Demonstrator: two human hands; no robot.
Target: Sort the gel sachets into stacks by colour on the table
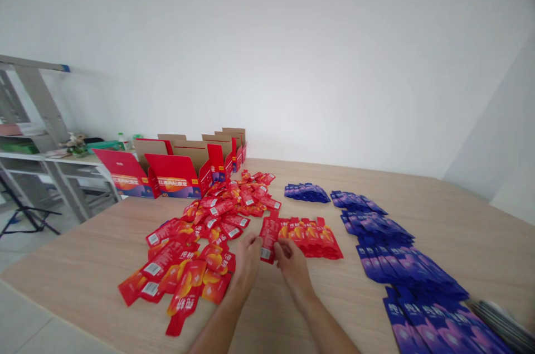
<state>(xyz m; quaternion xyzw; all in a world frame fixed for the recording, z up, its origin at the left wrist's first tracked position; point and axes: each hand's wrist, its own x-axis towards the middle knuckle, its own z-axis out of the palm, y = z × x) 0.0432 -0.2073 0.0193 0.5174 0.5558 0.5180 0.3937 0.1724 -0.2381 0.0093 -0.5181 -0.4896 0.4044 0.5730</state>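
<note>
A red pouch (270,234) with its barcode side up is held between my two hands, just left of an overlapping row of red pouches (311,238) that lie picture side up. My left hand (249,256) pinches the pouch's left edge. At its lower right edge, the fingers of my right hand (290,265) are closed on it. To the left spreads a loose heap of red pouches (209,223), some showing barcodes and some showing orange fruit. The heap's nearest pouches lie close beside my left forearm.
Open red cartons (178,175) stand along the table's back left. Blue-purple pouches lie in overlapping rows (407,262) on the right, with another blue bunch (306,192) farther back. A dark stack (501,323) sits at the right edge. A white wall (317,64) rises behind the table.
</note>
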